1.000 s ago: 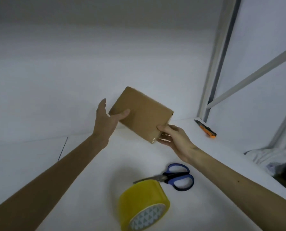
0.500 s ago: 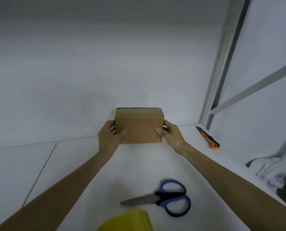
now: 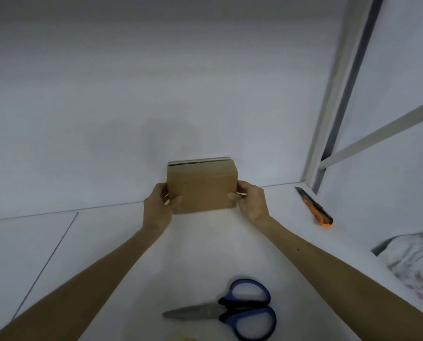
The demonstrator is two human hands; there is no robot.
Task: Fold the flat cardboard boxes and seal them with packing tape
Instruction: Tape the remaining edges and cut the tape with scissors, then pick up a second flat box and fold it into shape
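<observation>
Your left grip [image 3: 157,207] and right grip [image 3: 251,201] each clasp one end of the box [image 3: 201,187], thumbs on its near face. It sits at the worktop's [image 3: 107,242] far edge. The scissors [image 3: 230,308] lie nearer you.

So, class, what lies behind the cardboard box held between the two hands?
The white wall rises behind the cardboard box, with a pale strip along its top rear edge. The box hides the back edge of the table there, and whether it touches the wall.
</observation>
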